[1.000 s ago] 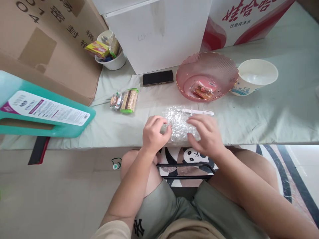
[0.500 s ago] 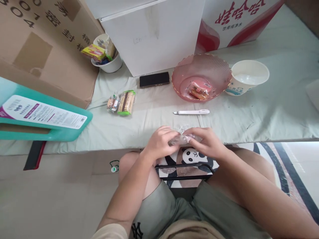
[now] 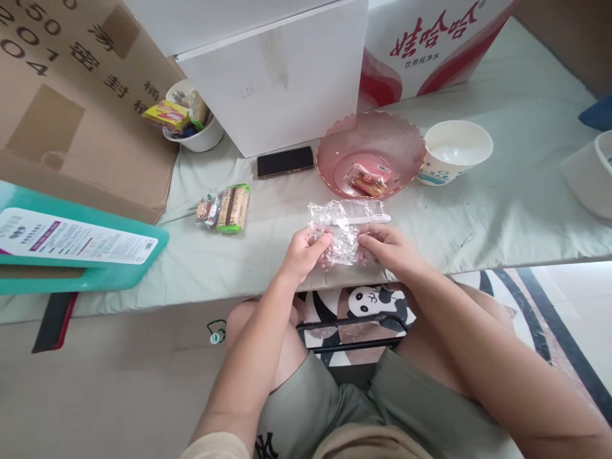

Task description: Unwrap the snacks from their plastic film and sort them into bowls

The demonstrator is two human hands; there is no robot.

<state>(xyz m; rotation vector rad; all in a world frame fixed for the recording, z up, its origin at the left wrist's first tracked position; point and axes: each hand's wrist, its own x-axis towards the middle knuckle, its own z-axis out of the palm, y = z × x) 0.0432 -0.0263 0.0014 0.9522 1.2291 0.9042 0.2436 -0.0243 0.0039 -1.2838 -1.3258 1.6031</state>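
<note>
A crinkled clear plastic bag [image 3: 345, 239] is spread between my two hands above the table's front edge. My left hand [image 3: 306, 253] pinches its left side, thumb on top. On the other side my right hand [image 3: 385, 247] grips it the same way. Through the film a white utility knife [image 3: 366, 219] shows, lying on the cloth just beyond. Behind the knife stands a pink scalloped bowl [image 3: 329, 143] with packaged snacks [image 3: 368, 180] in it. A green-edged pack of crackers [image 3: 233, 208] and a small wrapped snack [image 3: 207, 211] lie to the left.
A phone [image 3: 285, 162] lies before a white box [image 3: 282, 83]. A paper tub [image 3: 454, 150] stands right of the bowl, and another white container [image 3: 590, 175] at the far right. A teal jug [image 3: 148, 252], cardboard box [image 3: 119, 172] and white tub of snacks [image 3: 203, 137] occupy the left.
The plastic bag was bunched between my fingers and is now spread flatter and wider. My hands have moved slightly forward with it, over the knife. The camera view has shifted a little.
</note>
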